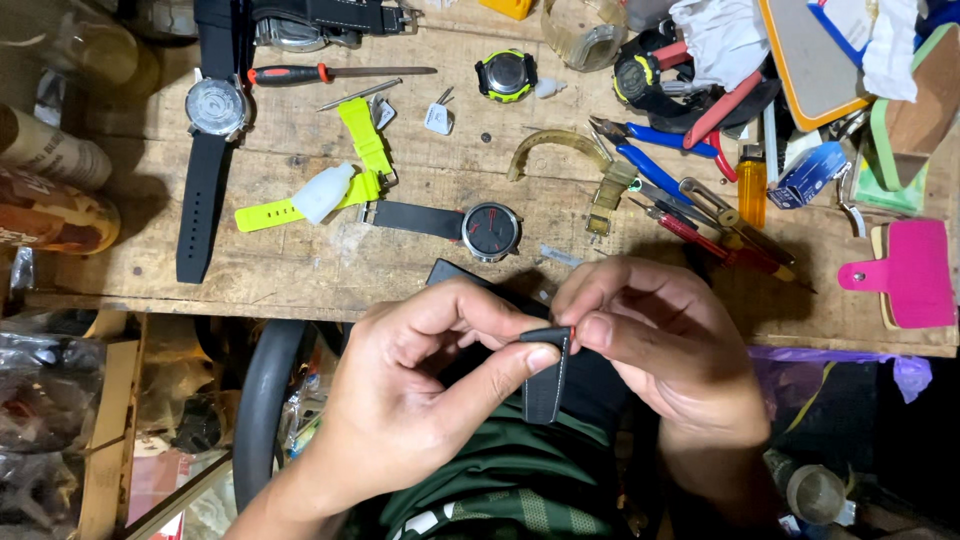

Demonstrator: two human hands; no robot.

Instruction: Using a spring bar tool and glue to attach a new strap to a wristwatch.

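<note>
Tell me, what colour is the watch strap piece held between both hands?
The short watch strap piece is black with a small red bit at its top end, seen in the head view.

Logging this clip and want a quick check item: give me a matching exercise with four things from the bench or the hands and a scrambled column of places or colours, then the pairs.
Things:
1. black strap
2. screwdriver
3. lighter
4. pink clip

Places or colours:
A. orange, upright among the tools at right
B. pinched between left hand and right hand
C. at the bench's far right edge
D. red and black handle, lying near the bench's top

Pairs: 1-B, 2-D, 3-A, 4-C
</note>
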